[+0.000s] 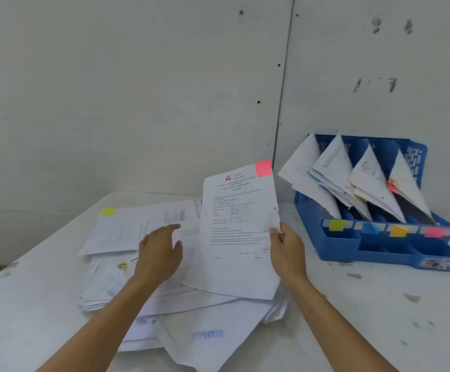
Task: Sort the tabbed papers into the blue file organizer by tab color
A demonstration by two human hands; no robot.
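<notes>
— As you look down, what's held?
— My right hand [287, 248] pinches the pink-tabbed sheet [237, 232] by its edge, raised over the paper pile [205, 318]. My left hand [159, 253] lies on it, fingers loose. The blue file organizer [339, 245] stands right of them.

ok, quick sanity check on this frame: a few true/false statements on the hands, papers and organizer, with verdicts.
1. The right hand pinches the pink-tabbed sheet by its edge, lifted off the pile. True.
2. The left hand grips a blue-tabbed sheet. False: it rests on the paper pile with relaxed fingers and holds nothing.
3. The blue file organizer stands empty. False: all four of its slots hold papers.
4. The organizer's pink label marks the slot farthest right in the picture. True.
5. A yellow-tabbed sheet lies on the pile, beyond the left hand. True.
</notes>
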